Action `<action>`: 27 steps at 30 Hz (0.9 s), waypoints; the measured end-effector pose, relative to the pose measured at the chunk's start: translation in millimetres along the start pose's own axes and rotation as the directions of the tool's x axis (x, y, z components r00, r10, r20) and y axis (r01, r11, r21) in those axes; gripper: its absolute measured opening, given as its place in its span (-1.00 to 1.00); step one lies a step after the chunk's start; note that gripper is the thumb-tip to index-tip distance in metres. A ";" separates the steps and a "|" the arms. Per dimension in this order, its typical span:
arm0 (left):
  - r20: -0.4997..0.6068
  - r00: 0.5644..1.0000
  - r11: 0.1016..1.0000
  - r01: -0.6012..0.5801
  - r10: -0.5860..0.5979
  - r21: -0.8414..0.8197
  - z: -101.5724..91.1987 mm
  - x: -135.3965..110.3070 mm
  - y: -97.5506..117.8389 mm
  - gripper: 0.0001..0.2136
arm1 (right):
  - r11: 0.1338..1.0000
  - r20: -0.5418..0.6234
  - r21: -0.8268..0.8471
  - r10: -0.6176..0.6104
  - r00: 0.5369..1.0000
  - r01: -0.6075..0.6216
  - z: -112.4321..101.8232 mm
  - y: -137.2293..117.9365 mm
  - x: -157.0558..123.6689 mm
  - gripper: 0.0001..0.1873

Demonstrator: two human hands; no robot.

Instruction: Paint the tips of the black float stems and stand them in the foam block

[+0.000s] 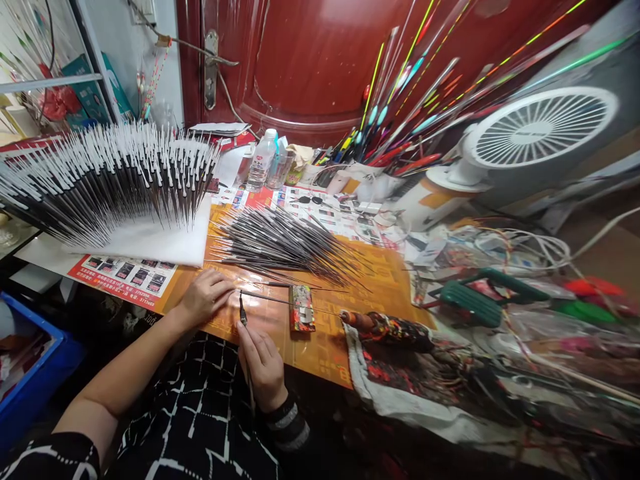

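A slim dark rod (290,301) lies just ahead of both hands, running to the right across a small printed block (302,311), and its near end comes close to the left hand's fingertips. The left hand (205,298) rests on an orange mat (320,353), fingers loosely together and half curled; whether they grip the rod's thin end is hard to make out. The right hand (263,365) is nearer the body, its thumb and fingers pinched on a small dark piece (243,312), which partly hides behind the fingertips, so its exact form cannot be told. Beyond the hands, a loose heap of long grey rods (280,243) lies on the mat. Ahead and to the left of the left hand, many white-tipped floats (110,180) stand tilted in a white foam slab (160,240), their far ends cut off by the frame's left edge. To the right of the right hand lies a patterned roll (385,331) on a white cloth. Further right, a green tool (470,303) sits among tangled wires (525,243), blurred at the frame's edge. Far ahead stand plastic bottles (261,161), a bunch of bright floats (385,113) and a white fan (543,127). Below the left forearm, a blue crate (30,353) is cut off by the frame.
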State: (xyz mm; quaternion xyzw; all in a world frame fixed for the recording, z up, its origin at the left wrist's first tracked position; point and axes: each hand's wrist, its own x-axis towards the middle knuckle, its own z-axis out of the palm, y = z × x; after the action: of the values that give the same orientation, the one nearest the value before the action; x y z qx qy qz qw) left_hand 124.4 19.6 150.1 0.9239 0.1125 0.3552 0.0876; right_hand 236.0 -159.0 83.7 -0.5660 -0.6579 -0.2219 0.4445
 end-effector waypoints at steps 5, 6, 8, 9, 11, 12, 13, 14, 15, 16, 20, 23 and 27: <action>-0.024 0.999 1.000 -0.022 0.022 0.010 -0.5 0.8 1.0 -0.83 | 1.000 0.015 -0.006 0.007 1.000 -0.007 0.3 0.1 -0.7 -0.32; -0.027 0.999 1.000 -0.024 0.025 0.012 -0.6 1.0 1.2 -0.83 | 1.000 0.019 -0.007 0.006 1.000 -0.006 0.3 0.1 -0.7 -0.32; -0.034 0.999 1.000 -0.029 0.029 0.012 -0.8 1.4 1.5 -0.84 | 1.000 0.022 -0.009 0.003 1.000 -0.003 0.3 0.2 -0.7 -0.31; -0.036 0.999 0.999 -0.031 0.031 0.010 -0.9 1.5 1.6 -0.84 | 1.000 0.023 -0.011 0.003 1.000 -0.003 0.3 0.2 -0.7 -0.31; -0.038 0.999 0.999 -0.034 0.035 0.009 -1.0 1.7 1.7 -0.85 | 1.000 0.023 -0.012 0.006 1.000 -0.006 0.0 0.2 -0.6 -0.32; -0.039 0.999 0.999 -0.036 0.036 0.009 -1.1 1.8 1.8 -0.85 | 1.000 0.024 -0.013 0.008 1.000 -0.008 -0.1 0.1 -0.5 -0.32; -0.039 0.998 0.999 -0.038 0.038 0.009 -1.2 1.8 1.8 -0.85 | 1.000 0.027 -0.014 0.010 1.000 -0.010 -0.4 0.0 -0.4 -0.32; -0.040 0.998 0.999 -0.039 0.040 0.010 -1.3 1.9 1.8 -0.85 | 1.000 0.033 -0.014 0.013 0.999 -0.013 -0.6 -0.2 -0.2 -0.32; -0.041 0.998 0.999 -0.039 0.040 0.011 -1.5 1.9 1.9 -0.85 | 1.000 0.037 -0.014 0.017 0.999 -0.016 -0.8 -0.4 0.1 -0.32; -0.041 0.998 0.999 -0.038 0.038 0.012 -1.7 2.0 1.9 -0.85 | 1.000 0.040 -0.015 0.020 0.999 -0.019 -0.9 -0.6 0.4 -0.32; -0.032 0.999 1.000 -0.029 0.029 0.009 -2.1 2.1 2.0 -0.84 | 1.000 0.027 -0.025 0.013 1.000 -0.012 -1.0 -1.4 1.7 -0.29; -0.030 0.999 1.000 -0.026 0.026 0.003 -1.5 1.7 1.8 -0.83 | 0.999 0.026 -0.031 0.010 1.000 -0.009 -1.4 -1.4 1.8 -0.29; -0.020 1.000 1.000 -0.006 0.006 0.005 0.1 0.3 1.0 -0.81 | 0.999 0.031 -0.028 0.017 0.999 -0.016 -1.4 -1.5 2.5 -0.29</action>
State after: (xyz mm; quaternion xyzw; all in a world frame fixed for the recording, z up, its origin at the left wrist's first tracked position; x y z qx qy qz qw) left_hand 124.8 18.6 150.5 0.9208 0.1115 0.3643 0.0833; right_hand 235.1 -159.2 86.8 -0.5809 -0.6568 -0.2188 0.4281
